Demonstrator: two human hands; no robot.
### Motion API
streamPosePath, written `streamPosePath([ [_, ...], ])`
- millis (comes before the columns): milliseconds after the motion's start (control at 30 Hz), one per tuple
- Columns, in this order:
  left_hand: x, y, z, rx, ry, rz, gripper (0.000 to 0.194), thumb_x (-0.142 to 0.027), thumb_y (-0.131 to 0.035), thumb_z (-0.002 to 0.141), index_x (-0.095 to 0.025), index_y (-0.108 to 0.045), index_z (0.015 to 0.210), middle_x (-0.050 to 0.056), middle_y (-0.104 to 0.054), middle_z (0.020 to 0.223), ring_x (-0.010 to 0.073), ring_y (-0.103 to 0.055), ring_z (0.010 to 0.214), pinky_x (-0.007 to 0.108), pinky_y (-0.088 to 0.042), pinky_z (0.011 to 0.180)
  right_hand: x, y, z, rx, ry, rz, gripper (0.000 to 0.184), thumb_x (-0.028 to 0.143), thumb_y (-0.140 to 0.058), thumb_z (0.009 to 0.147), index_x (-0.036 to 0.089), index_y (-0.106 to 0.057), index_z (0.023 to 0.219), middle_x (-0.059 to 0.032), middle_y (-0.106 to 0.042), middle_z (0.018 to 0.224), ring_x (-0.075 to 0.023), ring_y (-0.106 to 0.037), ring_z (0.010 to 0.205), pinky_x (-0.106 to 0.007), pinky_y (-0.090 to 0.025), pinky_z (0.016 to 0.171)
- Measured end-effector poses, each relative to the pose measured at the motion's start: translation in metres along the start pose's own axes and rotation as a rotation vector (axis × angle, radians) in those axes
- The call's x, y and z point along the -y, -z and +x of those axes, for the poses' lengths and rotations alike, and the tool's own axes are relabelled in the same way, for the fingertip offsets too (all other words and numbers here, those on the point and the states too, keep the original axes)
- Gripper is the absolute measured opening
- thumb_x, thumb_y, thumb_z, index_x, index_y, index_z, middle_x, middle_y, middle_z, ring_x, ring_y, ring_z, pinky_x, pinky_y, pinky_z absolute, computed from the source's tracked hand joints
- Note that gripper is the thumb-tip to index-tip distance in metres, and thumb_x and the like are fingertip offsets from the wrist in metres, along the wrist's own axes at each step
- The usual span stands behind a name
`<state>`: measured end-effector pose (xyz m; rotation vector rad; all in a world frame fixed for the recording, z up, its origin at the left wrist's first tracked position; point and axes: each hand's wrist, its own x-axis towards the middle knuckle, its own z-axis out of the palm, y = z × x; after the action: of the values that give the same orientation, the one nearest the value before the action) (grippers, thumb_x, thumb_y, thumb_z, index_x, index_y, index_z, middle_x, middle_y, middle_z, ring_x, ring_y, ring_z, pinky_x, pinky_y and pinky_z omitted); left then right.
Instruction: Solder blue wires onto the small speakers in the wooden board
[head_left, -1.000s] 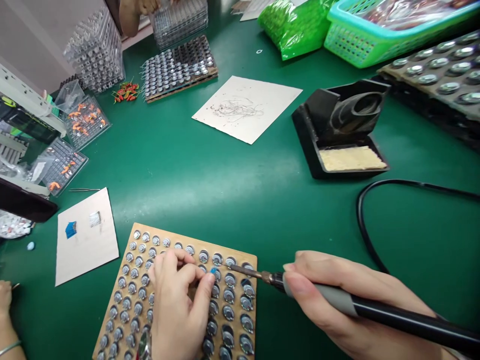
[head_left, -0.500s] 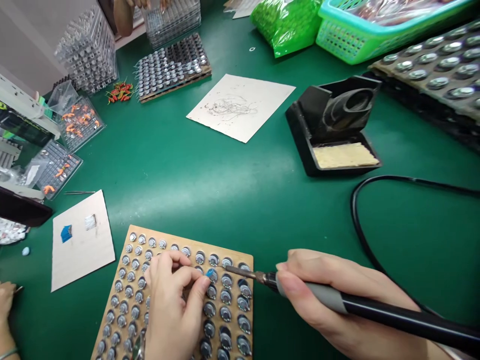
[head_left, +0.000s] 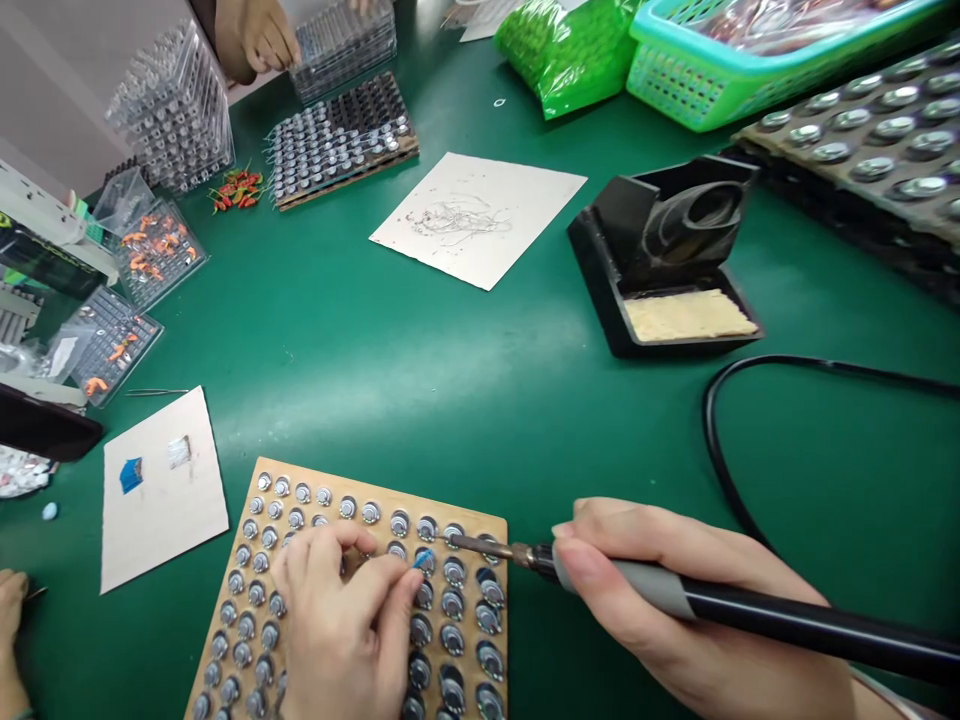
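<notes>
A tan board (head_left: 322, 473) holds rows of small round metal parts in its holes. Over it, my left hand (head_left: 349, 610) pinches a small blue piece, perhaps a wire (head_left: 424, 559), between thumb and index finger, beside one of the metal parts. My right hand (head_left: 675, 590) is wrapped round the grey and black handle of a soldering iron (head_left: 757, 612). The iron's tip points left over the upper right of the board, a short way from the blue piece. Whether the tip touches a metal part I cannot tell.
A black iron stand (head_left: 675, 260) with a yellow sponge (head_left: 686, 315) sits at right, the iron's cord (head_left: 709, 420) below it. Cardboard sheets (head_left: 176, 540) lie on the green table. Another person's hand (head_left: 262, 35) is at the far trays; one more hand (head_left: 11, 610) shows at left.
My left hand has shifted slightly left and down, with the blue piece now showing longer at its fingertips. The iron stays nearly still. The far person's hand has come lower into view.
</notes>
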<state>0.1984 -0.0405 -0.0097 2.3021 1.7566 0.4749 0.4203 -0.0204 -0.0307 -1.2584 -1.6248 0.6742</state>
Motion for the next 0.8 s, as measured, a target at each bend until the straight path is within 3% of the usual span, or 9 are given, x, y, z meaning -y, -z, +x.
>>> streamPosePath([
  [300,-0.006,-0.008,0.0,0.06,0.121,-0.06,0.017,-0.017,-0.055,0.092,-0.022,-0.062,0.078,0.004,-0.053,0.091,0.0225,-0.048,0.091,0.04,-0.032,0.082,0.005,0.0,0.0,0.015,-0.013,0.043,0.021,0.02,-0.057,0.092,0.025,-0.054,0.071,0.0069,-0.057,0.057,-0.0074,-0.055,0.045,-0.015,-0.046,0.044],
  [800,-0.007,-0.011,-0.002,0.037,0.131,-0.078,0.018,-0.018,-0.054,0.092,-0.023,-0.062,0.077,0.005,-0.054,0.092,0.0234,-0.049,0.094,0.041,-0.035,0.084,0.004,-0.001,0.002,0.044,0.009,0.005,0.026,0.024,-0.055,0.094,0.024,-0.055,0.068,0.006,-0.058,0.054,-0.0079,-0.055,0.042,-0.017,-0.047,0.042],
])
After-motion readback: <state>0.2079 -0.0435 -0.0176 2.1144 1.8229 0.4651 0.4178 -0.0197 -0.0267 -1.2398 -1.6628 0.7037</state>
